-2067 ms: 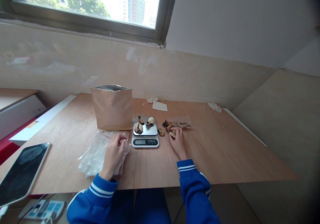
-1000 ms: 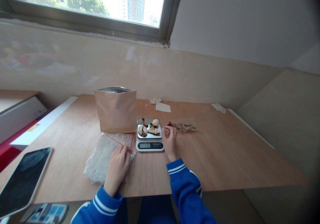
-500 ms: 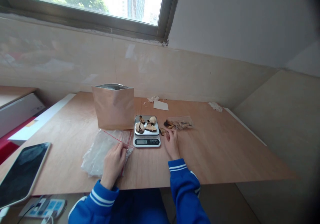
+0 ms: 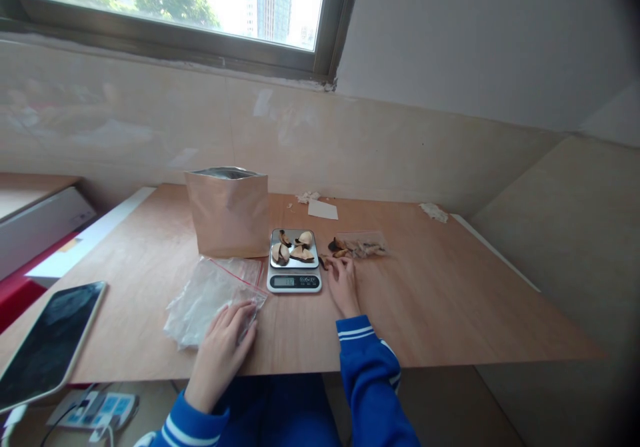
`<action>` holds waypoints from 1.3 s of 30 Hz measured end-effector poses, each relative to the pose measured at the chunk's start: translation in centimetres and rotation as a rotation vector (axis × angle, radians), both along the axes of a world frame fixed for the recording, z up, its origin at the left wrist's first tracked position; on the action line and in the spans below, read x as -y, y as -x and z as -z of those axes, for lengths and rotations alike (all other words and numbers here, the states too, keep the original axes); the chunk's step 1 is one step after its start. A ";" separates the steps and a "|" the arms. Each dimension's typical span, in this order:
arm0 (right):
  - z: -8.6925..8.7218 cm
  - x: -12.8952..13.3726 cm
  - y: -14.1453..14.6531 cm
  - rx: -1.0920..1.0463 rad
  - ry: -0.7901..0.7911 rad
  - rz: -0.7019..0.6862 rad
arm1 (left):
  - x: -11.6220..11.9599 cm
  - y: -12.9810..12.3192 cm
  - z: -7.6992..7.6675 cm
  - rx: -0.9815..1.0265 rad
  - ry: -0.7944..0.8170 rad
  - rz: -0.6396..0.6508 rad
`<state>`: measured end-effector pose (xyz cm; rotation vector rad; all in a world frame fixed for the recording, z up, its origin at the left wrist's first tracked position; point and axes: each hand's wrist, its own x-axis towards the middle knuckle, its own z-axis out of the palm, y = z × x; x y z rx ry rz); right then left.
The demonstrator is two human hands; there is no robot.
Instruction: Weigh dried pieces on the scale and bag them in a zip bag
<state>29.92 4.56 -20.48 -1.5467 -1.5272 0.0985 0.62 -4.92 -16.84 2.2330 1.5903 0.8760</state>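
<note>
Lower left of centre: left hand (image 4: 223, 350) loosely spread on clear bags (image 4: 203, 297); centre: right hand (image 4: 343, 284) at 1 dried slice (image 4: 323, 262), grip indeterminable; scale (image 4: 294, 283) alongside bears dried pieces (image 4: 302, 254).

The person's left hand (image 4: 224, 348) and right hand (image 4: 343, 282) are bare. The left sleeve (image 4: 181, 434) and right sleeve (image 4: 371, 384) are long and bright blue. Two thin white stripes (image 4: 355, 331) go round each sleeve near the wrist. More white trim (image 4: 397, 382) shows on the outer side. The pants (image 4: 287, 410) are darker blue.
</note>
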 end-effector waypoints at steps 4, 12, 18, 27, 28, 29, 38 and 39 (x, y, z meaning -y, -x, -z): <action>-0.1 0.0 0.0 -0.011 0.010 0.003 | -0.2 0.2 0.1 -0.031 0.011 -0.006; -1.1 0.5 0.4 -0.032 -0.016 0.035 | -0.7 0.7 1.1 -0.041 0.005 -0.075; -6.5 -1.1 3.4 0.141 -0.025 -0.129 | -0.7 0.3 0.9 -0.085 -0.062 -0.117; -11.2 -9.3 8.4 0.552 0.488 -0.400 | -0.4 0.2 0.6 -0.112 -0.122 -0.070; -11.2 -9.7 8.5 0.559 0.490 -0.406 | -0.4 0.2 0.6 -0.114 -0.127 -0.067; -11.1 -10.0 8.6 0.549 0.473 -0.413 | -0.4 0.1 0.6 -0.118 -0.130 -0.065; -11.7 -6.4 1.8 0.018 0.124 -0.331 | -0.4 0.2 0.8 -0.164 -0.176 -0.068; -11.2 -5.2 0.5 0.025 0.116 -0.289 | -0.4 0.2 0.9 -0.171 -0.184 -0.068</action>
